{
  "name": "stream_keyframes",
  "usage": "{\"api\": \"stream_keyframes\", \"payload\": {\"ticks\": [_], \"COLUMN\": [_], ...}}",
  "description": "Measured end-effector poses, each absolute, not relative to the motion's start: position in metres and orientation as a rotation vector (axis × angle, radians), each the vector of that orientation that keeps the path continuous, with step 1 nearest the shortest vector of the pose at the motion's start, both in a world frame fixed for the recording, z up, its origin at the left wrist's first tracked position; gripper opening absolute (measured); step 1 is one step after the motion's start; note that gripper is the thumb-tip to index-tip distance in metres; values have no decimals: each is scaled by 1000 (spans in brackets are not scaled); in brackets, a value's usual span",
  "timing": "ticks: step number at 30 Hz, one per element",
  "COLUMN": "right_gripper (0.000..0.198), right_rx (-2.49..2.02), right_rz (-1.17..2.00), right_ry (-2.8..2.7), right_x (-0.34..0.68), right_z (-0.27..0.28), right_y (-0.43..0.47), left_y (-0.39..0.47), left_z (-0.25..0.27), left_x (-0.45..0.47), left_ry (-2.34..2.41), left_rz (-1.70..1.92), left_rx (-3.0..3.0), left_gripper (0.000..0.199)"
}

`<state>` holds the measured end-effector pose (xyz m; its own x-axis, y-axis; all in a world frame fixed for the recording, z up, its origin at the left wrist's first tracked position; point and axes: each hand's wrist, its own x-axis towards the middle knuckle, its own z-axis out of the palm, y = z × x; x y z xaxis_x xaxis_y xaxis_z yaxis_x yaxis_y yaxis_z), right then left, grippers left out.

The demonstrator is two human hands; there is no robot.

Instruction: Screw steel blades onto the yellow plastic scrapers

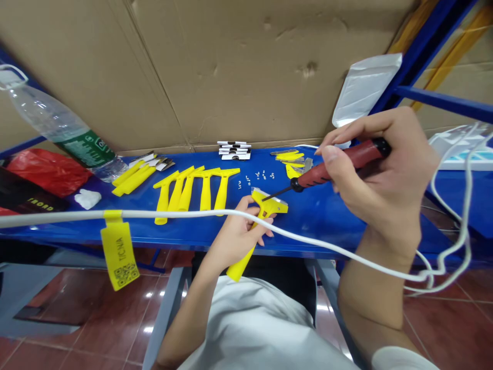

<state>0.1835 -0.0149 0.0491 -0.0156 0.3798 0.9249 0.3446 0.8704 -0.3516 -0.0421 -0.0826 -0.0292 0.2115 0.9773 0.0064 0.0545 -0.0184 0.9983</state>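
My left hand point(239, 234) grips a yellow scraper point(239, 264) by its handle, with the wide head pointing up and away. A metal blade shows along the far edge of that head. In my right hand point(389, 169) is a screwdriver point(316, 176) with a red and black handle. Its thin shaft slants down to the left, and the tip meets the scraper head near the middle. Several small screws point(257, 176) lie on the blue table just beyond. Left of them rests a row of yellow scraper handles point(206, 190).
White blade packs point(234, 150) are stacked at the back. Yellow pieces with blades point(295, 162) lie right of the screws, more scrapers point(140, 174) at left. A water bottle point(65, 123) leans beside a red bag point(48, 169). A white cable point(327, 241) crosses in front of my hands.
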Motion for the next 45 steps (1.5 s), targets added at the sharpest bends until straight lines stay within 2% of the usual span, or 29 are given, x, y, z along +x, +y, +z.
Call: {"api": "stream_keyframes", "payload": {"ticks": [4, 8, 13, 18, 23, 27, 31, 40, 45], "right_gripper": [22, 27, 23, 14, 20, 15, 20, 16, 14], "right_rx": [-418, -578, -495, -679, -566, -667, -612, -664, -661], "right_rz": [140, 71, 115, 36, 88, 4, 26, 22, -10], "right_ry": [-1692, -1649, -1663, -1637, -1650, -1613, -1640, -1659, -1657], "right_x": [186, 185, 183, 183, 181, 179, 181, 182, 183], "right_z": [47, 46, 48, 49, 50, 52, 52, 50, 50], "right_y": [-10, -10, -16, -20, -21, -25, -23, -22, -21], "left_y": [-83, -83, -82, -82, -83, -83, -83, -78, -79], "left_z": [-30, -30, -31, -30, -28, -28, -32, -40, -38], "left_x": [-42, -42, -42, -42, -41, -41, -42, -49, -50], "left_ry": [1094, 1084, 1088, 1095, 1097, 1098, 1101, 1076, 1079], "left_rz": [1043, 1043, 1048, 1045, 1053, 1040, 1035, 1097, 1062], "left_rx": [1354, 1357, 1369, 1367, 1357, 1352, 1353, 1343, 1326], "left_gripper": [43, 43, 43, 41, 43, 44, 44, 52, 50]}}
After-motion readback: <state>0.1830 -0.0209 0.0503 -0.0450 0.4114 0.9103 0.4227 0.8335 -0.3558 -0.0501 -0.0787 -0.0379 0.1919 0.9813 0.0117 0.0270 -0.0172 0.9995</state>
